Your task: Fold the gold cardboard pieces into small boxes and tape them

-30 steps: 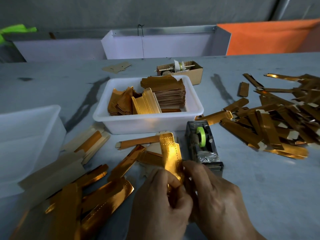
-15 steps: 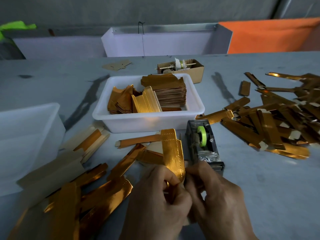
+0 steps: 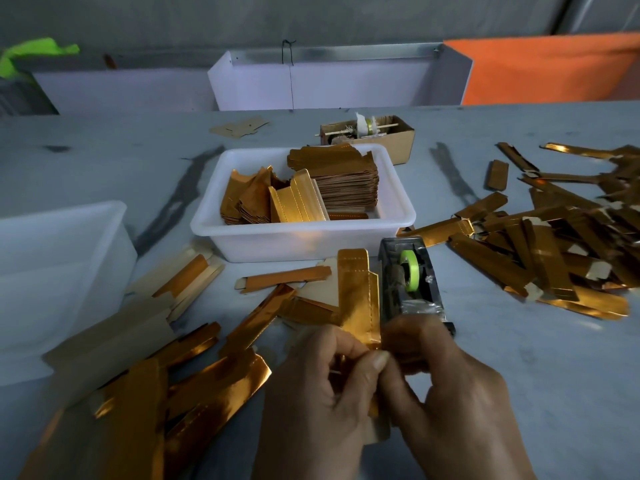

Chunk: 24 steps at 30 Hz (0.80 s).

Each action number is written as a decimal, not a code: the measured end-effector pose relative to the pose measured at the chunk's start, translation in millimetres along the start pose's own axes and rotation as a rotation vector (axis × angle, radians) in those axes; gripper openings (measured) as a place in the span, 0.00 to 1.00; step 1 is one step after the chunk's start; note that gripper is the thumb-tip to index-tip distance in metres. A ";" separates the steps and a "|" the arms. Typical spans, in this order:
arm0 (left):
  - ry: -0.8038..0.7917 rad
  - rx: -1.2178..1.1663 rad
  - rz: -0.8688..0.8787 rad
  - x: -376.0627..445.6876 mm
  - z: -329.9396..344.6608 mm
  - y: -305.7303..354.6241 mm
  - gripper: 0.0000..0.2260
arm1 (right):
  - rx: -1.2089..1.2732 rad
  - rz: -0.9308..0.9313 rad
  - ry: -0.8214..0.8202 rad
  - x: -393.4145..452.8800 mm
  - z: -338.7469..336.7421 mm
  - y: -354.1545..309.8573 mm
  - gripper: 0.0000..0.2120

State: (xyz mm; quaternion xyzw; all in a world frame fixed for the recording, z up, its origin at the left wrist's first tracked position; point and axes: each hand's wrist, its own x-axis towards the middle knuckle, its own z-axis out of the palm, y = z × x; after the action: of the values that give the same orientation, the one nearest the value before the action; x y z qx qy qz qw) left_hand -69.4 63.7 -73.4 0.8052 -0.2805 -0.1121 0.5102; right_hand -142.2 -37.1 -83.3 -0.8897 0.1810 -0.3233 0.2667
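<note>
At the table's near edge, left hand point(image 3: 322, 393) and right hand point(image 3: 446, 386) both pinch a gold cardboard strip point(image 3: 356, 299) upright | crease best pressed squarely along its scored line | tape dispenser point(image 3: 412, 282) just beyond | white tub point(image 3: 304, 237) of blanks behind.

Left hand point(image 3: 322, 393): low in the frame, back of the hand up, fingers curled inward, thumb tip pressed toward the right hand.
Right hand point(image 3: 446, 386): just beside the left, knuckles raised, fingers bent and pinching.
Wrists: both enter from the bottom edge, angled toward each other.
</note>
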 end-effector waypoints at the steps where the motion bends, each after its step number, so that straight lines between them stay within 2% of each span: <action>1: -0.008 0.015 0.012 -0.3 -1.0 -0.7 0.06 | -0.041 -0.030 -0.017 1.2 -1.0 1.4 0.10; 3: -0.021 0.011 0.027 0.1 -4.6 -1.0 0.06 | -0.044 -0.063 -0.041 3.0 -3.4 3.8 0.12; 7: -0.097 -0.018 0.031 1.8 -11.2 3.5 0.05 | 0.006 -0.118 -0.050 5.7 -7.6 2.0 0.10; 11: -0.146 -0.087 -0.020 4.7 -17.1 7.3 0.06 | 0.023 -0.089 -0.007 4.5 -7.1 -0.7 0.09; 16: -0.195 -0.134 -0.043 5.3 -20.2 6.8 0.13 | 0.128 0.075 0.023 0.6 -2.8 -1.2 0.07; 18: -0.213 -0.128 -0.045 4.9 -21.9 5.7 0.14 | 0.358 0.244 -0.071 3.9 -9.4 -4.1 0.11; 20: -0.222 -0.126 -0.045 4.9 -22.8 4.1 0.11 | 0.543 0.363 -0.161 7.0 -14.8 -3.6 0.12; 22: -0.230 -0.158 -0.047 4.6 -21.0 4.2 0.05 | 0.594 0.433 -0.150 7.9 -17.1 -1.3 0.07; 24: -0.243 -0.199 -0.041 3.6 -17.8 5.8 0.06 | 0.652 0.498 -0.142 8.3 -17.7 0.7 0.03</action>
State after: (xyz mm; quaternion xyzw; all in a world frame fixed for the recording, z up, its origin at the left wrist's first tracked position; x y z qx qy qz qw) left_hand -60.1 73.3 -59.8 0.7368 -0.3111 -0.2465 0.5473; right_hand -148.2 -48.1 -68.2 -0.7076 0.2601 -0.2272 0.6164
